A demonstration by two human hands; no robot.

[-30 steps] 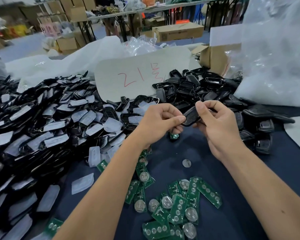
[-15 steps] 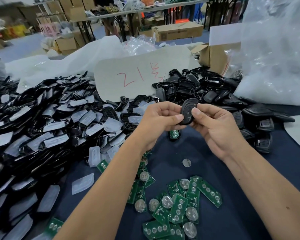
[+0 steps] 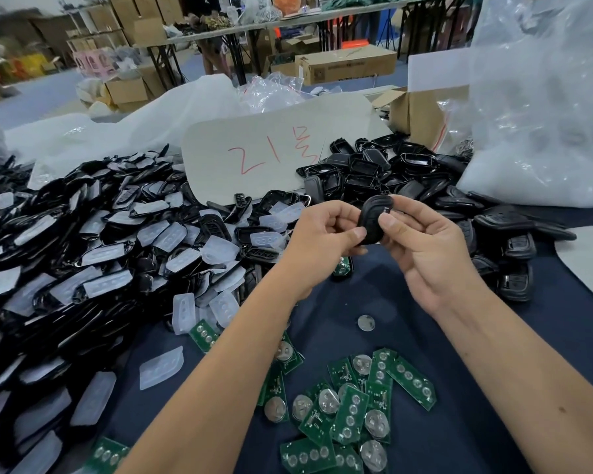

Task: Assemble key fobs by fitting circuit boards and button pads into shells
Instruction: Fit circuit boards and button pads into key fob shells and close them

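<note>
I've got my left hand (image 3: 326,230) and right hand (image 3: 421,248) both pinching one fob (image 3: 374,218), now turned upright from flat a moment ago; I judge it closed and under inspection. Boards (image 3: 353,408) lie below the fob, shells (image 3: 83,241) left of it.

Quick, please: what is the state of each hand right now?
Left hand: closed, its grip pinches the black key fob.
Right hand: closed, its grip pinches the same key fob.
</note>
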